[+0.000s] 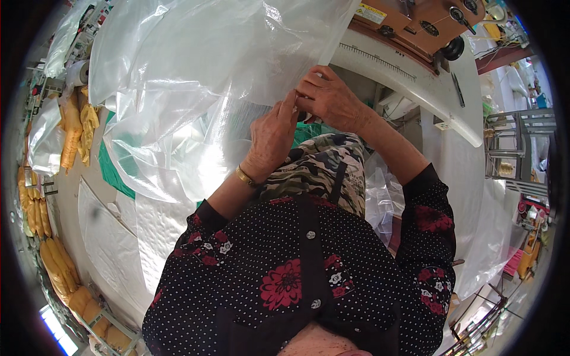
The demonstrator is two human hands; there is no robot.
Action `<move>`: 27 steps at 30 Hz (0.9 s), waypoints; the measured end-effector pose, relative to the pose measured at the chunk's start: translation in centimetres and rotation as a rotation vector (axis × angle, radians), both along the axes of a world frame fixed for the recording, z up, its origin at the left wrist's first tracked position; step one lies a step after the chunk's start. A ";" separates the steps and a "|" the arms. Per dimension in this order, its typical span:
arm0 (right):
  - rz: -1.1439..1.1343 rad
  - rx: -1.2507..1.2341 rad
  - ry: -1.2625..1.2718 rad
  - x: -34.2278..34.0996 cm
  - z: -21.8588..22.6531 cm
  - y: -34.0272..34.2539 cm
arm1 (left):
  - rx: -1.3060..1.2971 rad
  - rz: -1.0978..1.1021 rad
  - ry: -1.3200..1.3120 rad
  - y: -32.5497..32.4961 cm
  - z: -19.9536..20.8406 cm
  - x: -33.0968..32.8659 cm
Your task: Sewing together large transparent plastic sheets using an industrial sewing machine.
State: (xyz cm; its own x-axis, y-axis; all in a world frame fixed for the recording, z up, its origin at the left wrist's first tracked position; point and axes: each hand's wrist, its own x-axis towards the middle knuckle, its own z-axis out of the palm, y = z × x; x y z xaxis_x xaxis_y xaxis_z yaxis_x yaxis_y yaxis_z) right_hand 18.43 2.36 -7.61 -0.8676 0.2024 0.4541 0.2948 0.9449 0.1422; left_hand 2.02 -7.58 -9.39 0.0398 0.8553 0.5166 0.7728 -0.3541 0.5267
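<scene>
A large sheet of clear plastic film [202, 47] spreads across the upper middle, its right edge running down to my hands. My right hand [329, 101] is closed on that edge, fingers bent over it. Close beside it, my left hand [274, 130] pinches the film near its lower corner, the fingertips of both hands almost touching. The exact spot between the fingers is hidden. Below and left of the hands, the film lies in shiny crumpled folds. Right of the film stands a brown sewing machine [415, 26] on a white table [380, 65] with a ruler scale along it.
A thin dark tool, perhaps tweezers [458, 89], lies on the table's right part. Green material [116, 157] shows under the film. Yellow bundles [70, 127] line the left side. Grey metal racks [516, 145] stand at the right. More clear film [487, 231] hangs at lower right.
</scene>
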 end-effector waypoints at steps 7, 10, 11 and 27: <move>0.007 -0.062 0.005 0.3 2.2 1.3 | -0.108 -0.068 -0.023 -0.5 0.7 -1.4; 0.011 -0.104 0.095 0.7 3.3 2.5 | -0.012 -0.108 -0.021 -0.4 1.5 -1.8; 0.029 -0.120 0.095 0.7 3.5 2.7 | 0.028 -0.115 -0.015 -0.3 1.6 -1.7; 0.063 -0.065 0.011 2.0 6.8 6.5 | -0.067 -0.271 -0.097 1.3 4.2 -2.3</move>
State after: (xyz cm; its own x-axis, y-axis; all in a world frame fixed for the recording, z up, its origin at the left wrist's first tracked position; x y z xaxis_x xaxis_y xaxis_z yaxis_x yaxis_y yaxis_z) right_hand 20.46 8.83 -0.83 -0.8746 0.1770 0.4514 0.2358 0.9687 0.0772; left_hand -0.31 -6.24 -5.16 0.2246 0.8525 0.4720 0.5999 -0.5027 0.6225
